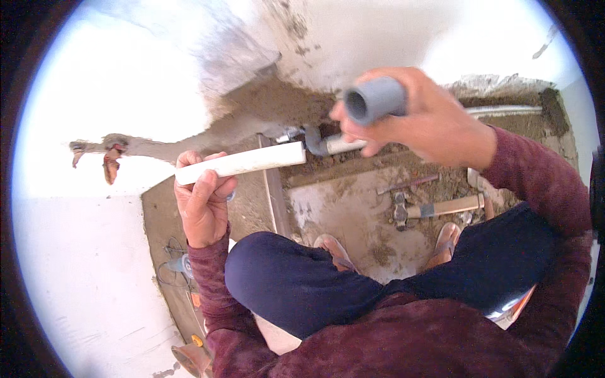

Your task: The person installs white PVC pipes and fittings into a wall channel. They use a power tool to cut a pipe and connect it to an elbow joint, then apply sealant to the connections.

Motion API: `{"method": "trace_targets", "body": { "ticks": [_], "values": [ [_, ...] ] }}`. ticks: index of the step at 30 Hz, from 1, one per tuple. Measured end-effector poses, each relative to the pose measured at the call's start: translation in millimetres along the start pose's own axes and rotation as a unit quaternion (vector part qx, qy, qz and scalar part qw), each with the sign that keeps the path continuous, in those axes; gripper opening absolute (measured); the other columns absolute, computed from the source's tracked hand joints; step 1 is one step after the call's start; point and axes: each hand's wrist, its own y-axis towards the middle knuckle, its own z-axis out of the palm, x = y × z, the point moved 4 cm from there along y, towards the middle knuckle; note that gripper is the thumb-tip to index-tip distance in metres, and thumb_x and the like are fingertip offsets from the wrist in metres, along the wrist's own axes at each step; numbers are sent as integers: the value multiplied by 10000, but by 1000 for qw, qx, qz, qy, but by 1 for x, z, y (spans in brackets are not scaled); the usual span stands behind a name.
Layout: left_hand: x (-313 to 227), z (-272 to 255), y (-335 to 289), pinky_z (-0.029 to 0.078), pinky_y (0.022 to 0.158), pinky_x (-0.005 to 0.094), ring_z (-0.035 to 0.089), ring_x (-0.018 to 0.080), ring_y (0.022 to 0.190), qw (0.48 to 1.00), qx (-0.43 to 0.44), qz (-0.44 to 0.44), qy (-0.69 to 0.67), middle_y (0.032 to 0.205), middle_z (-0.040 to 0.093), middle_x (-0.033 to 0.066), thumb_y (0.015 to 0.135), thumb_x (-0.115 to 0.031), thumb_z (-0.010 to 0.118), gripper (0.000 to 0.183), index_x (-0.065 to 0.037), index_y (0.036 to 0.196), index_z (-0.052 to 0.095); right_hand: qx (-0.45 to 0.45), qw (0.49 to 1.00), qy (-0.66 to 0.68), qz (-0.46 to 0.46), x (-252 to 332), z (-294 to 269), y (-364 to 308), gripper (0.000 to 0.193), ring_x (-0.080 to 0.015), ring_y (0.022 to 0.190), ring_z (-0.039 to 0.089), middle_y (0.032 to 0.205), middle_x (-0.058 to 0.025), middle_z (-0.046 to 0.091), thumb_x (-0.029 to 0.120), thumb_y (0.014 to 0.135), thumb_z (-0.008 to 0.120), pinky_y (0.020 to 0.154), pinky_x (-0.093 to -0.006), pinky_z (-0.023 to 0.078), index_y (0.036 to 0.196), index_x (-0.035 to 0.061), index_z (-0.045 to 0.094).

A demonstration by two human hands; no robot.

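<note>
My left hand [205,201] is closed round one end of a white pipe [252,161], which points to the right and tilts slightly upward. In my right hand [435,120] is a short grey pipe fitting [381,101], its round opening turned toward the lower left; the fingers are slightly blurred. The fitting and the white pipe are apart. Below and between the hands, a dark grey elbow [314,140] joined to a pale pipe [343,145] lies in the dug channel along the wall, partly covered by my right hand.
A hammer [441,206] with a wooden handle lies on the dirty floor by my right foot, a thin metal chisel [409,184] beyond it. A power tool [183,266] with a cable lies at the left. Broken plaster exposes pipe ends [112,165] in the left wall.
</note>
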Motion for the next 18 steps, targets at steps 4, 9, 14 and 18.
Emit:
{"method": "trace_targets", "body": {
  "ticks": [4, 9, 14, 18],
  "values": [
    [-45, 41, 3, 614, 795, 293, 674, 221, 942, 995, 51, 43, 73, 1098, 627, 226, 864, 2, 608, 258, -39, 1021, 407, 39, 991, 128, -17, 24, 30, 13, 274, -133, 759, 652, 888, -61, 661, 186, 858, 716, 647, -268, 582, 1049, 12, 623],
    [-68, 77, 2, 490, 694, 244, 607, 125, 846, 890, 50, 8, 453, 915, 653, 121, 836, -146, 704, 244, -43, 942, 511, 24, 992, 67, -101, 27, 20, 10, 262, -110, 674, 644, 836, -70, 665, 115, 873, 694, 574, -240, 578, 1105, 11, 633],
    [-94, 128, -7, 479, 788, 370, 635, 257, 895, 591, 51, 282, 754, 979, 670, 123, 724, -221, 792, 456, -47, 1105, 612, -10, 992, 66, -108, 40, -5, 4, 208, -84, 542, 585, 766, -50, 642, 136, 862, 711, 452, -226, 512, 1012, 4, 655],
    [-88, 159, -13, 446, 902, 431, 617, 307, 999, 493, 95, 355, 788, 1099, 657, 106, 655, -276, 808, 656, -109, 1250, 590, -12, 992, 48, -115, 50, -17, -4, 180, -77, 477, 545, 723, -44, 616, 134, 855, 712, 407, -222, 471, 960, -4, 664]
  ]
}}
